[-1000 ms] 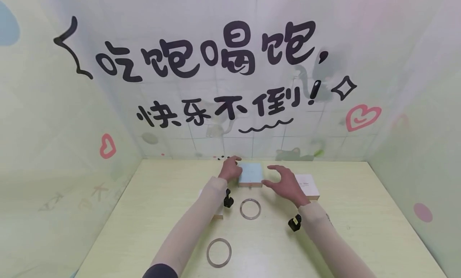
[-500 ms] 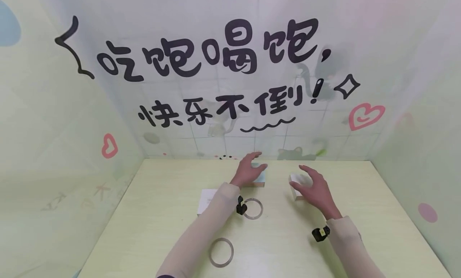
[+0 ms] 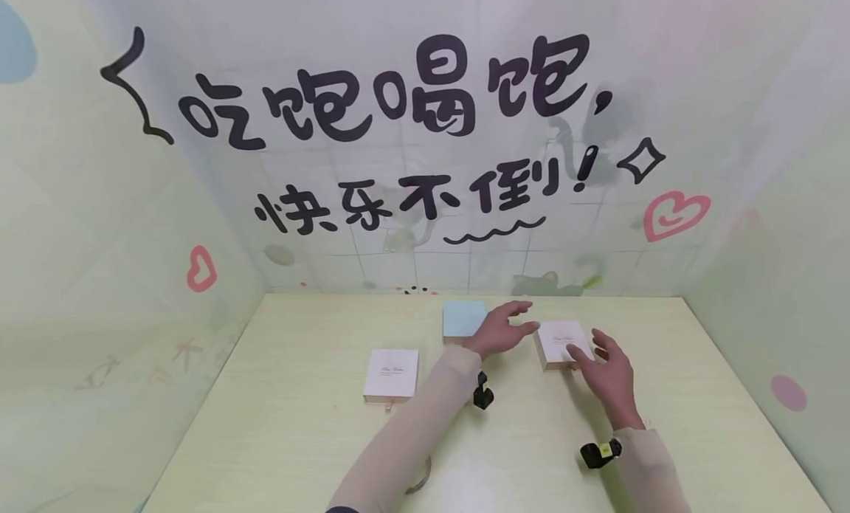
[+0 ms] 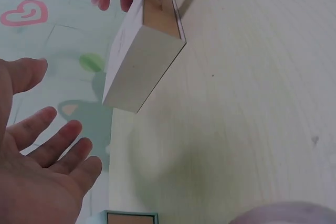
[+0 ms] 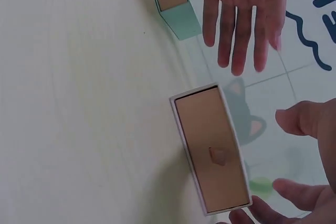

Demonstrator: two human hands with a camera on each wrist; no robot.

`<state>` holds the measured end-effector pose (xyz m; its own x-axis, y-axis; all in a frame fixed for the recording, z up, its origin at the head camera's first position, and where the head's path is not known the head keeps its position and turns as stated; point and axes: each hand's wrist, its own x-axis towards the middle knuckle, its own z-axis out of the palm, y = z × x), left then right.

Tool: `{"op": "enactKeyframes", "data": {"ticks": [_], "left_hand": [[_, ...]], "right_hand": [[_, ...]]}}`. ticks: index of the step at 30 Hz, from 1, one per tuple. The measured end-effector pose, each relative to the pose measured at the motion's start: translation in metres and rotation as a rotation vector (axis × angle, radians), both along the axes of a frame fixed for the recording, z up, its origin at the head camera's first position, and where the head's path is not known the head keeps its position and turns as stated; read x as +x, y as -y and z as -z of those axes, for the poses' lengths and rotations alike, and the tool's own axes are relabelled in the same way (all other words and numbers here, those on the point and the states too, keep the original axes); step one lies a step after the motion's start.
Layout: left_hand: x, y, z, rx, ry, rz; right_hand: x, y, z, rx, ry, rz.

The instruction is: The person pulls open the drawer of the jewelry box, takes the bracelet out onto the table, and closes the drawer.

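My left grip (image 3: 499, 332) and right grip (image 3: 609, 374) are relaxed, holding nothing, the white box (image 3: 556, 337) between them. I judge it light, stiff; I'd squeeze its side walls (image 4: 142, 69) gently.

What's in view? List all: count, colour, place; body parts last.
Table: 1, pale yellow, below
Walls: 3, pale, back and sides
Lettering: 2 lines, black, back wall
Hearts: 2 bold, pink, left and back walls
Star: 1, black, beside lettering
Cat print: 1, grey-green, low back wall
Spots: at least 3, blue, grey, purple, across walls
Left box: 1, white, left of centre
Right box: 1, white, right of centre
Blue box: 1, light blue, near back wall
Ring: 1 visible, grey, table front, partly hidden
Wrist cameras: 2, black, one per wrist
Sleeves: 2, beige, forearms
Left grip: 1, bare, left of right box
Right grip: 1, bare, front-right of right box
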<state>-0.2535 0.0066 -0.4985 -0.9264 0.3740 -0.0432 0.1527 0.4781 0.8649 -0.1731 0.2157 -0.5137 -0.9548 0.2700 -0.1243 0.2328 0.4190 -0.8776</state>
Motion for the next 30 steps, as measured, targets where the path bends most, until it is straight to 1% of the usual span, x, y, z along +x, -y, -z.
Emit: {"op": "enactKeyframes", "data": {"ticks": [5, 11, 14, 19, 24, 30], "left_hand": [[0.004, -0.017, 0.009, -0.062, 0.014, -0.002], [0.003, -0.032, 0.021, -0.08, 0.008, -0.066], [0.002, -0.037, 0.027, -0.067, 0.001, -0.085], [0.0, -0.042, 0.035, -0.006, 0.005, -0.131], [0.0, -0.044, 0.036, 0.038, -0.003, -0.164], [0.0, -0.047, 0.037, 0.05, -0.019, -0.162]], "right_hand": [[0.0, 0.001, 0.011, -0.018, 0.01, 0.07], [-0.001, 0.003, 0.02, 0.031, -0.011, 0.112], [-0.001, 0.004, 0.022, 0.051, -0.022, 0.124], [0.0, 0.007, 0.023, 0.073, -0.025, 0.135], [0.0, 0.008, 0.024, 0.081, -0.042, 0.142], [0.0, 0.005, 0.023, 0.087, -0.056, 0.146]]}}
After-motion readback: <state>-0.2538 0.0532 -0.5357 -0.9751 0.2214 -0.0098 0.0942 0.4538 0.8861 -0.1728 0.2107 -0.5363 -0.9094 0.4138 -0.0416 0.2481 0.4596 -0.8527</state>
